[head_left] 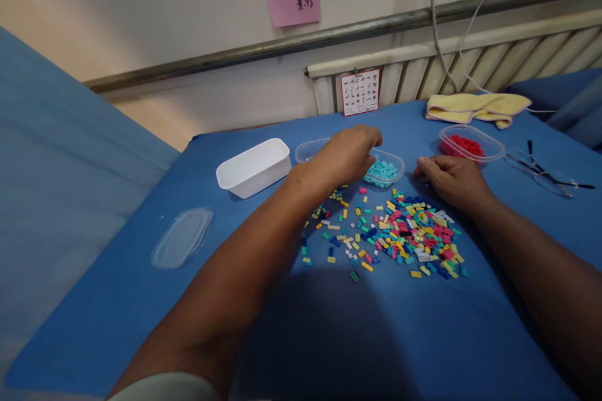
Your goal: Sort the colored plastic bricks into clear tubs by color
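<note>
As small plastic bricks lay strewn across a blue-covered table (117,301), a person's left hand (352,147) reached over a clear plastic container (401,166) of turquoise bricks (383,170) just above the frame's center, fingers bent downward; the fingertips were hidden, and whether they grasped a brick could not be told. The right hand (455,178), right of center, rested with its fingers curled loosely and thumb forward, near a rounded see-through tub (495,155) of red bricks (465,145); whether anything was pinched there could not be told either. A loose heap of small oblong bricks (418,232) in yellow, pink, green, white and blue, hard-edged and studded, spread right of center, thinning toward the middle. At center left stood a smooth white box (254,170) with rounded corners, above a flat translucent lid (183,238). A soft yellow cloth (477,108) lay crumpled at upper right, above thin-framed glasses (548,175).
</note>
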Motion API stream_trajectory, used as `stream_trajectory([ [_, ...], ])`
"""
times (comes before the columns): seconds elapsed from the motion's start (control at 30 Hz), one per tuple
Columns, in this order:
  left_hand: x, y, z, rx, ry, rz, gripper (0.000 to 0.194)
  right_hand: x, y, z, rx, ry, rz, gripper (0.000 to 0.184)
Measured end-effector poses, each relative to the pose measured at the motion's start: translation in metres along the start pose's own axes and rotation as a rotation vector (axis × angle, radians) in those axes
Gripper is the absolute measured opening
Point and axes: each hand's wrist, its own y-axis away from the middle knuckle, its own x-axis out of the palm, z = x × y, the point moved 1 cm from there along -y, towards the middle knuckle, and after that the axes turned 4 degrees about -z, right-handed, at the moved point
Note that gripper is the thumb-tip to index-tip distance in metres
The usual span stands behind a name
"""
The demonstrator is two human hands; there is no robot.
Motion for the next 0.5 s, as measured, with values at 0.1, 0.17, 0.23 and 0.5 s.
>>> stream_trajectory([
  [0.1,0.001,0.003,0.006,-0.028,0.010,-0.017,0.031,0.001,-0.001,-0.003,0.003,-0.019,-0.002,0.046],
  [0.17,-0.003,0.018,0.015,-0.083,-0.020,0.056,0.024,0.002,-0.002,-0.004,-0.003,-0.027,-0.005,0.044],
  [0.23,-0.005,0.037,0.025,-0.121,-0.058,0.186,0.025,0.002,-0.003,-0.004,-0.014,-0.021,-0.007,0.044],
  [0.5,0.029,0.074,0.054,-0.093,-0.055,0.255,0.032,0.000,-0.001,0.004,0.009,0.036,0.005,0.051],
])
